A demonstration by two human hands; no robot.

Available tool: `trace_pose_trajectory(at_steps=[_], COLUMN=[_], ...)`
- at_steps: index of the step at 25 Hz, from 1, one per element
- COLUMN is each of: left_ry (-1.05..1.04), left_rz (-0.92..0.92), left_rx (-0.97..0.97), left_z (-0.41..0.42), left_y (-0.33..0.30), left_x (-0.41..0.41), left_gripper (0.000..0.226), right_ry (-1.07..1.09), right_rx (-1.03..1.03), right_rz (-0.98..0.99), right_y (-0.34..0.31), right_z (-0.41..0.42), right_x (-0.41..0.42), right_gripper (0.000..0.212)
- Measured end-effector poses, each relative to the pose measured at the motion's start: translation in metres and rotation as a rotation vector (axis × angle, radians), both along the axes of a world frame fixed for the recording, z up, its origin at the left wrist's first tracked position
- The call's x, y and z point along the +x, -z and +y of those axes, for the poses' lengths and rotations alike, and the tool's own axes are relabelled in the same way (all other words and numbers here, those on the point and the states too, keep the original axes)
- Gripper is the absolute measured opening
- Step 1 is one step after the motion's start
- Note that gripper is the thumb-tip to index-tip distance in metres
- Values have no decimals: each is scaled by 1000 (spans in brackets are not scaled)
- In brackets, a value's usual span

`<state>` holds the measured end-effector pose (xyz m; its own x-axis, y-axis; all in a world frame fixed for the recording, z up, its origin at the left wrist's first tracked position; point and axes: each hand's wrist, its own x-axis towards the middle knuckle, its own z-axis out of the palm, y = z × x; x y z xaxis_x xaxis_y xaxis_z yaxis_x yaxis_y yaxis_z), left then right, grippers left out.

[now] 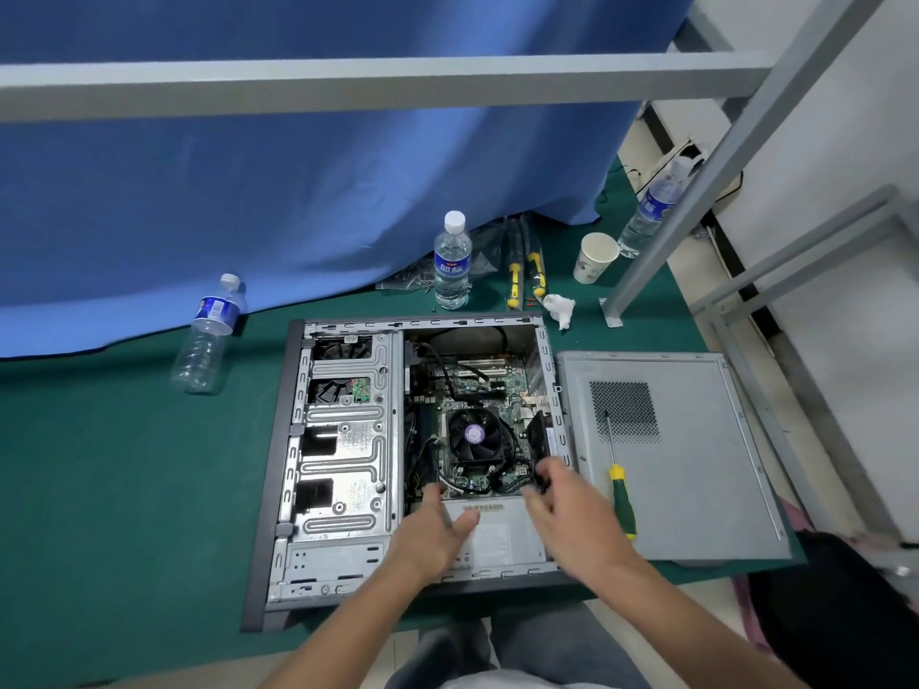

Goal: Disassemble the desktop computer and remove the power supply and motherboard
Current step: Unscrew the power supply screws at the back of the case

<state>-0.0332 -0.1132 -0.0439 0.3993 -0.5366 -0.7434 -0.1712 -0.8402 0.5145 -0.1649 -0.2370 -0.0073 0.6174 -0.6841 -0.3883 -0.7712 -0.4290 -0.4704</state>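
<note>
Computer case (343,460) is lying on its side, open face up, on the green-covered worktop (99,489), near the worktop's front edge. Motherboard (477,385) is sitting inside the case, in the right-hand bay, with the CPU fan (475,435) at its middle and black cables (502,482) running across its near part. Power supply (497,534) is sitting in the case's near right corner, grey with a label on top.

Left hand (437,529) is resting over the left part of the power supply, fingers spread and relaxed, grasping nothing. Right hand (567,504) is reaching over the right end of the power supply at the case wall; its fingers are curling at the cables there, but whether they are actually pinching one cannot be told.

Removed side panel (696,469) is lying flat just right of the case, toward the worktop's right edge. A green-and-yellow screwdriver (621,494) is lying on the panel. Toward the back edge: upright water bottle (451,263), paper cup (594,258), crumpled tissue (561,308). An empty bottle (209,335) is lying toward the left.
</note>
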Motion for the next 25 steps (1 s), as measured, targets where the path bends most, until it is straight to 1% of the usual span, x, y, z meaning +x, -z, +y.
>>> trace_pose_trajectory(at_steps=[2, 3, 5, 7, 9, 12, 16, 21, 25], left_ry=[-4, 0, -8, -11, -13, -22, -3, 0, 4], left_rz=[11, 11, 10, -15, -58, -93, -110, -173, -195], left_rx=[15, 20, 11, -3, -12, -47, -50, -32, -8], left_z=[-2, -3, -2, -1, -2, -3, -4, -2, -8], left_y=[1, 1, 1, 1, 0, -3, -1, 1, 1], left_x=[1, 1, 0, 0, -2, -8, -7, -3, 3], left_gripper=[73, 73, 72, 69, 66, 62, 56, 45, 45], right_ry=[-158, -181, -116, -68, -27, 26, 24, 11, 2], right_rx=[85, 155, 352, 460, 462, 401, 385, 348, 369], right_rz=[223, 293, 342, 322, 286, 256, 253, 243, 247], right_y=[7, 11, 17, 21, 25, 28, 28, 29, 30], right_z=[8, 10, 5, -1, -2, 2, 0, 4, -5], right_x=[9, 12, 17, 19, 17, 12, 10, 13, 22], right_gripper=[43, 51, 64, 62, 53, 49, 47, 46, 47])
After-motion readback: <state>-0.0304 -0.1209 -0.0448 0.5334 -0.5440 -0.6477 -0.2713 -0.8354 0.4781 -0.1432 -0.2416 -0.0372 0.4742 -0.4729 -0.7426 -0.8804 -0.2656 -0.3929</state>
